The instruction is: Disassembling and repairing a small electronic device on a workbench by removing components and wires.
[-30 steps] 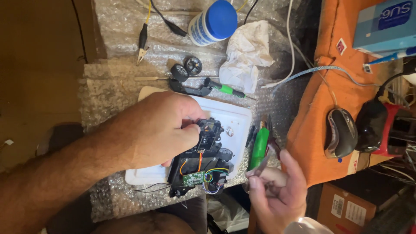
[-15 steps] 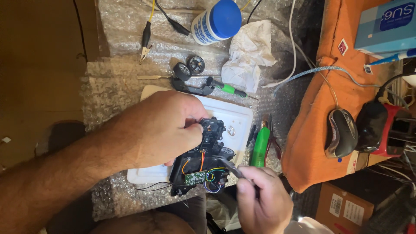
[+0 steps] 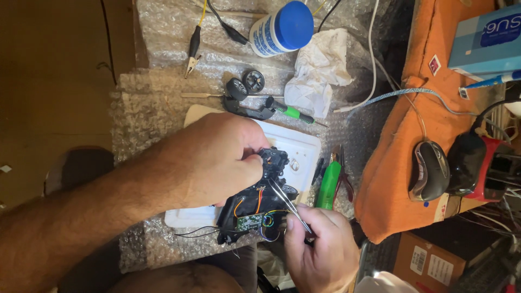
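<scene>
Right hand (image 3: 320,247) now pinches tweezers (image 3: 287,198), tips moved in onto black gadget (image 3: 258,203) (a second ago fingers sat empty beside green pliers (image 3: 328,184)). Left hand (image 3: 209,160) stays clamped on gadget, over white tray (image 3: 304,146). Probing underway. Blue-capped white tub (image 3: 282,28) at top; pale blue box (image 3: 485,40) on orange cloth (image 3: 401,157); brown carton with white label (image 3: 429,266) below.

Warm, dim indoor light, sharp centre, dark shadowed left side.

Bubble wrap (image 3: 163,108) over workbench (image 3: 59,81)
</scene>
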